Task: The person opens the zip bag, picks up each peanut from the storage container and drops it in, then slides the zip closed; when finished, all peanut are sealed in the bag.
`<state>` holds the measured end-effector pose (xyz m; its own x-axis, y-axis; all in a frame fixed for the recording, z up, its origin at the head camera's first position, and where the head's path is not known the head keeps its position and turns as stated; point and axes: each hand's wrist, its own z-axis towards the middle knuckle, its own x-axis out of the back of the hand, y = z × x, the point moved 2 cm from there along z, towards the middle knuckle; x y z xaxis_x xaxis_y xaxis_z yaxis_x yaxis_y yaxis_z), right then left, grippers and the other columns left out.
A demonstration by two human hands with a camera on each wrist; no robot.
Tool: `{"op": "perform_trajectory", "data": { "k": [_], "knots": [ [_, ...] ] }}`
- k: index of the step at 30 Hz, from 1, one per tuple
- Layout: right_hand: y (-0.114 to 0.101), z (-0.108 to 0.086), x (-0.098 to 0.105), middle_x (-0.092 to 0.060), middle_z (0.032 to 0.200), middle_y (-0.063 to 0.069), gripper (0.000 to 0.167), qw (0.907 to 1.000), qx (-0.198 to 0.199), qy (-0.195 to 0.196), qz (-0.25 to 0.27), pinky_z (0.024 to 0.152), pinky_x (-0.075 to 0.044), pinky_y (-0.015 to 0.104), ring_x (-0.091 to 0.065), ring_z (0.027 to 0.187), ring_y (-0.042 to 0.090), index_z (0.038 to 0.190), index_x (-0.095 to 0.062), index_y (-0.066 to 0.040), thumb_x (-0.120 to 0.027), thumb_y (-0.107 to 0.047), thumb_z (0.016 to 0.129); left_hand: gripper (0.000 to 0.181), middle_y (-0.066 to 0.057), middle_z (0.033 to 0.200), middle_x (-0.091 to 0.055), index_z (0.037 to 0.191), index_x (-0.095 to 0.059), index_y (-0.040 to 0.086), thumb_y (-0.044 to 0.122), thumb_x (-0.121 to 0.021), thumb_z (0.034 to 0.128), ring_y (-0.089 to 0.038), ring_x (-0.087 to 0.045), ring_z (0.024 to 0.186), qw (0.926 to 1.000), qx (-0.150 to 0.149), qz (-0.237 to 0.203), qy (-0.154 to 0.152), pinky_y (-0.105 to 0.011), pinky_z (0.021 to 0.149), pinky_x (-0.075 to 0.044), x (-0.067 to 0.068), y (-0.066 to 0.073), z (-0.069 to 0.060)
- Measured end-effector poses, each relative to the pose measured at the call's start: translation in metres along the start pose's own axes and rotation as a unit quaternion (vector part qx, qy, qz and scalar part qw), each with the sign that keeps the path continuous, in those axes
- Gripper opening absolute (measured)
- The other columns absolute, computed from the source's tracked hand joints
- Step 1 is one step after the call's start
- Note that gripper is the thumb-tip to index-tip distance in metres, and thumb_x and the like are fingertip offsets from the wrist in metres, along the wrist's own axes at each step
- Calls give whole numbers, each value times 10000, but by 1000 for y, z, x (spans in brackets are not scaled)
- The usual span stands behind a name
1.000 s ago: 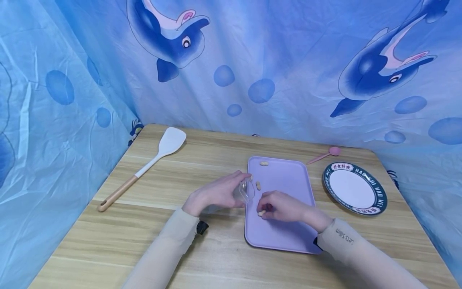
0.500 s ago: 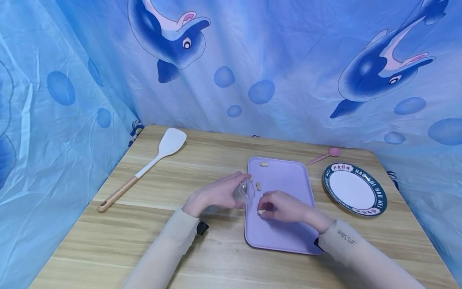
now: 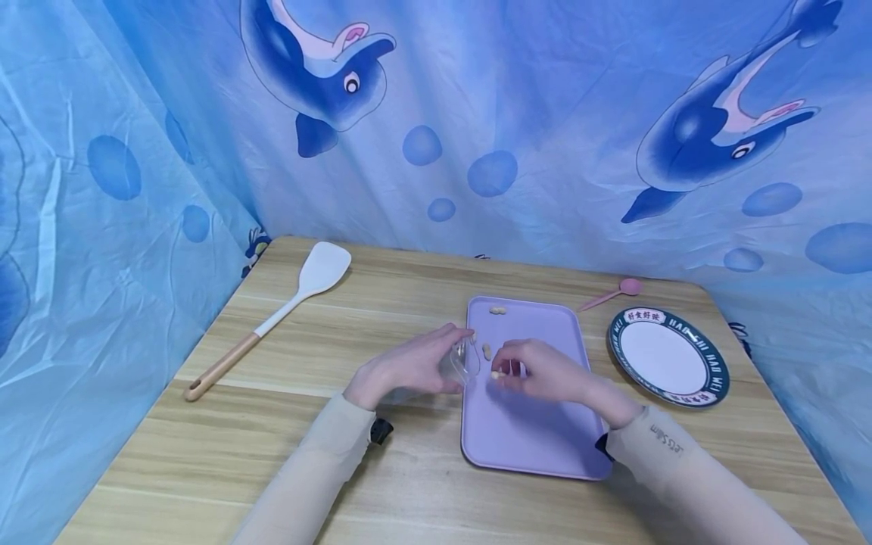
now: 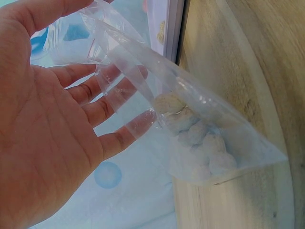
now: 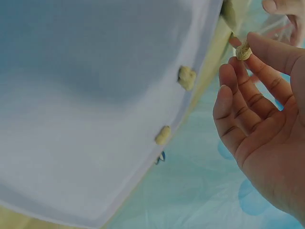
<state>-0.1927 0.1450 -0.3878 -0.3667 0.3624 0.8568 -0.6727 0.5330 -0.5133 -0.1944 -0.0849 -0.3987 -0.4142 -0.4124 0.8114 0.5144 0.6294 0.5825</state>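
My left hand [image 3: 417, 365] grips a clear plastic bag [image 3: 458, 363] at the purple tray's left edge. In the left wrist view several peanuts [image 4: 195, 133] lie in the low corner of the bag [image 4: 257, 145], and the fingers of the left hand [image 4: 62, 109] are round its mouth. Over the tray [image 3: 524, 446], my right hand [image 3: 545, 371] pinches one peanut [image 3: 497, 375] between thumb and fingertips. The right wrist view shows that peanut [image 5: 243, 51] in the right hand [image 5: 271, 114]. Two peanuts [image 3: 487, 352] [image 3: 498, 310] lie on the tray near its left side and far-left corner.
A white spatula [image 3: 324, 266] with a wooden handle lies on the left of the wooden table [image 3: 395, 288]. Right of the tray are a green-rimmed white plate [image 3: 664, 357] and a pink spoon [image 3: 630, 287]. A blue dolphin curtain [image 3: 545, 227] hangs behind.
The right hand with its peanut has moved slightly away from the body, toward the far side of the tray. The left hand and bag have stayed where they were.
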Motion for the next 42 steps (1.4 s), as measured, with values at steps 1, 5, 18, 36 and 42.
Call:
{"op": "perform_trajectory", "data": {
  "k": [1,5,18,36,42],
  "knots": [
    [-1,1,2,-635,888,-105,103,10000,25,43,-17,650,-520,269,-563,743,65,977,-723,-125,-737,-84,884,939,-99,1516,-418,1552,-324,107,268,-837,782,-261,-455,1340,10000,11,-4,-8,-434,1108,-382,0,0,0],
    [-5,5,10,-649,905,-91,115,9998,132,173,-46,629,-514,252,-563,734,68,998,-726,-100,-740,-79,886,933,-97,1497,-436,1550,-327,104,256,-835,783,-255,-474,1318,10000,-8,-10,8,-434,1095,-397,-1,-1,0],
    [-19,22,14,-626,875,-106,109,9992,240,312,-34,628,-507,250,-567,744,59,1000,-729,-112,-746,-109,893,918,-95,1530,-404,1550,-328,126,300,-819,794,-258,-433,1360,9999,-20,161,-2,-435,1110,-380,1,1,-1],
    [-22,30,6,-613,825,-105,108,9994,144,325,-8,631,-507,253,-564,727,62,1003,-716,-106,-741,-137,902,905,-22,1364,-521,1536,-348,94,272,-820,785,-158,-528,1194,9996,-190,191,53,-354,1043,-442,1,2,-1],
    [-21,30,6,-606,819,-107,121,9993,120,352,-22,630,-506,252,-561,732,61,1011,-719,-84,-737,-140,905,917,-48,1405,-509,1545,-333,101,272,-817,785,-170,-519,1225,9997,-164,173,34,-356,1056,-432,0,0,-1]
  ]
}}
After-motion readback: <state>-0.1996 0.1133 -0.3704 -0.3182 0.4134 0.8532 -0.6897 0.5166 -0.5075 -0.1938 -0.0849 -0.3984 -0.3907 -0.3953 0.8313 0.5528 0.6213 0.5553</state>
